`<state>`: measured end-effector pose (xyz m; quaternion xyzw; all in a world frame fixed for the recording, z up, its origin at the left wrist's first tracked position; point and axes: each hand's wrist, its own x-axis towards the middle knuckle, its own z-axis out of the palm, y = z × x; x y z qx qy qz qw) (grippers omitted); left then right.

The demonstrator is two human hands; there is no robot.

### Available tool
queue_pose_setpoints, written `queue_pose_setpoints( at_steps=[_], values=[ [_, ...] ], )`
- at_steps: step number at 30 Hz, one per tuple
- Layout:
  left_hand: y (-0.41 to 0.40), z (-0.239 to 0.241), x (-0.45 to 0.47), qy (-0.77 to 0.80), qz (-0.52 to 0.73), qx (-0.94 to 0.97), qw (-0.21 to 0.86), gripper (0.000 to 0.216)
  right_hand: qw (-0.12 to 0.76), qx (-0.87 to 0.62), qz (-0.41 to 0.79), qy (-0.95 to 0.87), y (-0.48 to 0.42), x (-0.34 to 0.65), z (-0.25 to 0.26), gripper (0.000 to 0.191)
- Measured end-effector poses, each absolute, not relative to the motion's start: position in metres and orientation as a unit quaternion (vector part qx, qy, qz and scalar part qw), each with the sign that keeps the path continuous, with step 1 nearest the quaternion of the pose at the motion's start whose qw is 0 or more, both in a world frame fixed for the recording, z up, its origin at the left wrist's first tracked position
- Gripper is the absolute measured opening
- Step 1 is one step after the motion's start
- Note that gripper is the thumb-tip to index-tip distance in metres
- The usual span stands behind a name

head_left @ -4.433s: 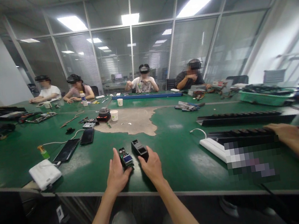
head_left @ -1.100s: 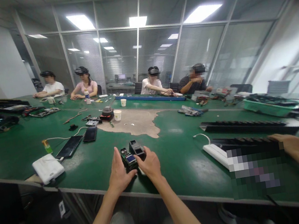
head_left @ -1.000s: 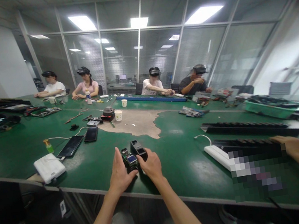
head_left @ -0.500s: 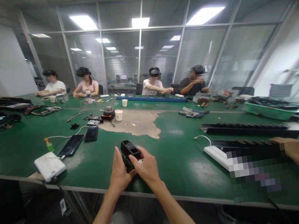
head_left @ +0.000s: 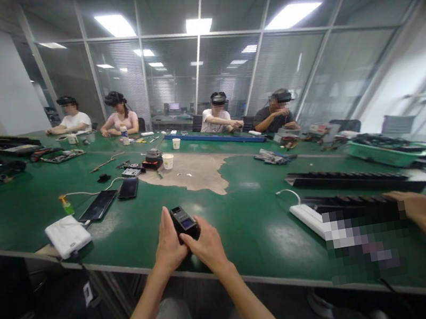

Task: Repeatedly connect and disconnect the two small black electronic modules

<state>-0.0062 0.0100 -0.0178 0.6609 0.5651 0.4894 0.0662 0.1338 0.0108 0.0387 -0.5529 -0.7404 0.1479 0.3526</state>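
Note:
Both my hands meet over the near edge of a green table (head_left: 256, 228). Between them sits a small black device (head_left: 183, 221) with a little screen on its top face. My left hand (head_left: 169, 244) cups the device's left side, its fingers wrapped on it. From the right, my right hand (head_left: 207, 244) closes on the same device, thumb toward the left hand. The black cover hides whatever lies under it.
A white box (head_left: 67, 236), two dark phones (head_left: 99, 205) and a cable lie to the left. Paper cups (head_left: 168, 160) stand further back. A neighbour's hand (head_left: 416, 201) rests on black trays at the right, beside a white power strip (head_left: 306, 213). Several people sit along the far side.
Earlier a green circuit module and a black cover stood side by side between my hands. My right hand brought the cover over the module; now only one black device shows, gripped by both hands.

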Motion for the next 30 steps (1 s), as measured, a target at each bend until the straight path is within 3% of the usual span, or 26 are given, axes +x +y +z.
queue_pose_setpoints(
  at_steps=[5,13,22,30],
  values=[
    [0.008,-0.016,-0.005,0.57,0.482,0.663,0.059,0.098,0.349,-0.599,0.112,-0.712,0.003,0.123,0.036,0.033],
    [0.008,-0.016,-0.005,0.559,0.485,0.669,0.066,0.095,0.372,-0.624,0.077,-0.683,-0.006,0.117,0.037,0.032],
    [0.008,-0.017,-0.007,0.57,0.468,0.673,0.064,0.116,0.507,-0.543,0.128,-0.657,0.024,0.149,0.063,0.042],
    [0.008,-0.016,-0.005,0.568,0.479,0.667,0.056,0.108,0.438,-0.612,0.089,-0.653,0.042,0.17,0.02,0.043]
  ],
)
